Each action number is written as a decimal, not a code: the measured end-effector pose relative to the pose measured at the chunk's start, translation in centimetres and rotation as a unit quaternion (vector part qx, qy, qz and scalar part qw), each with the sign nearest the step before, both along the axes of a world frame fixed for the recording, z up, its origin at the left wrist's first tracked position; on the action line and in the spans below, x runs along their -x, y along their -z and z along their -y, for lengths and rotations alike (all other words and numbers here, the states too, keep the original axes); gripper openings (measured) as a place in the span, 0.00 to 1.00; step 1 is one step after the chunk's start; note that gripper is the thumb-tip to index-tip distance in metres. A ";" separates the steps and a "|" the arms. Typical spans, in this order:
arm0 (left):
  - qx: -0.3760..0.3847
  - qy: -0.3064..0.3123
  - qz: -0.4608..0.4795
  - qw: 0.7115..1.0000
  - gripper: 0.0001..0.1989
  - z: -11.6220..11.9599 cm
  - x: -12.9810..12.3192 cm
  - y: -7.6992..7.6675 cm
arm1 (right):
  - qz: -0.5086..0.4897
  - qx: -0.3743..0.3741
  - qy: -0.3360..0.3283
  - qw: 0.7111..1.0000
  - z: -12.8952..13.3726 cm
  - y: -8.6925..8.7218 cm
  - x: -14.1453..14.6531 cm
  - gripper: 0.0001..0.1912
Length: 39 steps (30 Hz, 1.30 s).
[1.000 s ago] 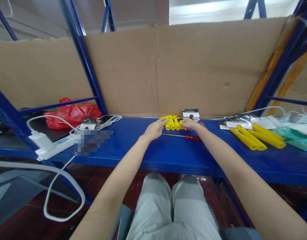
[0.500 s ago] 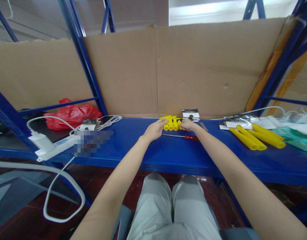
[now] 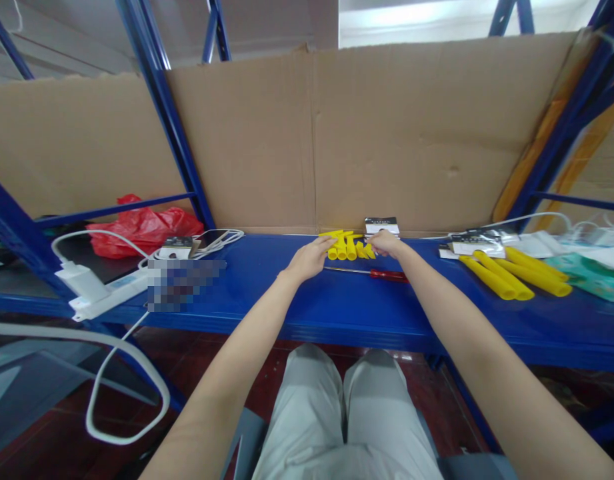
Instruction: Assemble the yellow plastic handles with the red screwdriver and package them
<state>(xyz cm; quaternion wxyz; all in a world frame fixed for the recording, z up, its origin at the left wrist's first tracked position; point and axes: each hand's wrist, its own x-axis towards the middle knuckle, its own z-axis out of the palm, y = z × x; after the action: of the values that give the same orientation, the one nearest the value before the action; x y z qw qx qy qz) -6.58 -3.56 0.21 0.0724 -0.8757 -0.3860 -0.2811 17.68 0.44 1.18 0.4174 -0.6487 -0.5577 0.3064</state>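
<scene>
Several short yellow tubes [image 3: 341,251] lie side by side on the blue shelf, their open ends toward me. My left hand [image 3: 311,259] rests at the left end of this row, fingers stretched out against the nearest tube. To the right of the tubes are small yellow pieces [image 3: 361,250], too small to make out well. My right hand [image 3: 387,244] is curled beside them; whatever its fingers hold is hidden. In front of the row lies a screwdriver with a red handle [image 3: 387,275], its thin shaft pointing left. Behind my right hand stands a black-and-white packet [image 3: 381,225].
Longer yellow tubes [image 3: 507,279] lie at the right beside packets [image 3: 474,244] and a green plastic wrapper [image 3: 594,275]. At the left are a white power strip [image 3: 111,297] with cables and a red plastic bag [image 3: 147,230]. Cardboard [image 3: 387,133] closes off the back.
My right hand has shifted slightly right, uncovering the small yellow pieces and leaving more of the screwdriver handle in view. My left hand has stayed on the tubes.
</scene>
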 end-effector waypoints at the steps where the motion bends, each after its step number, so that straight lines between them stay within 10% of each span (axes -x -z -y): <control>1: 0.000 -0.001 -0.001 1.000 0.25 0.0 0.0 0.0 | 0.008 -0.002 0.007 1.000 0.1 -0.2 -0.4 0.13; 17: -0.002 0.022 0.004 1.000 0.24 -0.3 -0.1 0.2 | 0.304 -0.063 -0.046 0.950 1.7 -0.3 -2.1 0.09; 28: 0.001 0.077 0.042 0.996 0.34 -1.4 -0.2 1.1 | -0.035 -0.013 -0.234 0.972 5.0 -0.5 4.7 0.16; 39: 0.022 -0.037 0.000 0.999 0.31 0.3 -0.1 0.0 | -0.211 -0.091 -0.059 0.971 3.8 -1.2 3.0 0.12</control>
<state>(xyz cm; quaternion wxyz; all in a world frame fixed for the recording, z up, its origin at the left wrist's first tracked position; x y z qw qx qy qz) -6.43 -3.85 0.26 0.0640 -0.8620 -0.4243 -0.2698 14.71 -3.39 2.39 0.5643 -0.4949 -0.5194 0.4086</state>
